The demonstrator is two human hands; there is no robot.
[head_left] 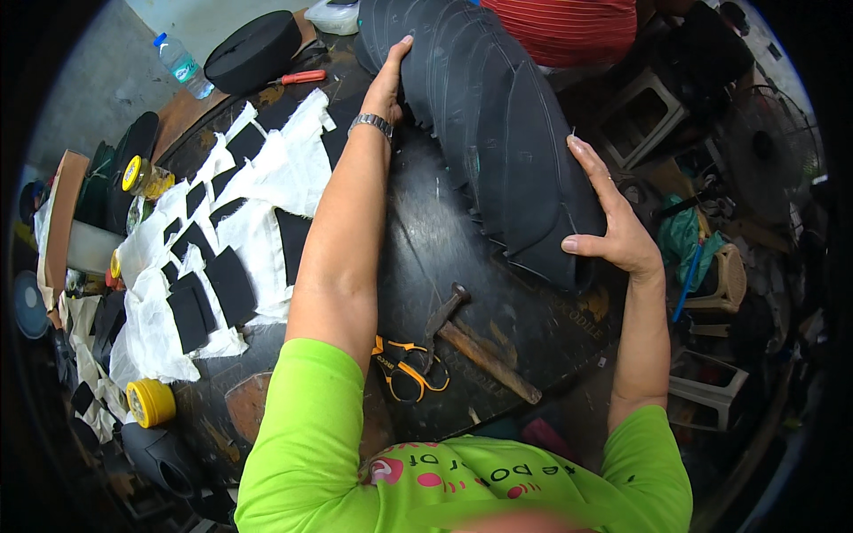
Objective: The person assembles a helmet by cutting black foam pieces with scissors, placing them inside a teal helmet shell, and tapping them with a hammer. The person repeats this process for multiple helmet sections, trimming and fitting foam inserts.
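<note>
A long row of overlapping black sheet pieces [493, 133], thin and curved with light lines marked along them, lies across the far half of the dark table. My left hand [386, 87], with a metal watch at the wrist, grips its far left edge. Its thumb points up along the pieces, and the other fingers are mostly hidden. At the near right end, my right hand [625, 226] holds the row between the thumb on the front and fingers along the right side. A hammer [484, 346] with a wooden handle and orange-and-black scissors [407, 366] lie nearer to me.
White cloth pieces [275, 169] with black patches cover the table's left. Beyond them are a red-handled tool [302, 77], a black roll [253, 51] and a water bottle [184, 67]. A yellow-lidded jar [151, 402] stands near left. Someone in red [564, 31] sits opposite; stools [644, 120] stand right.
</note>
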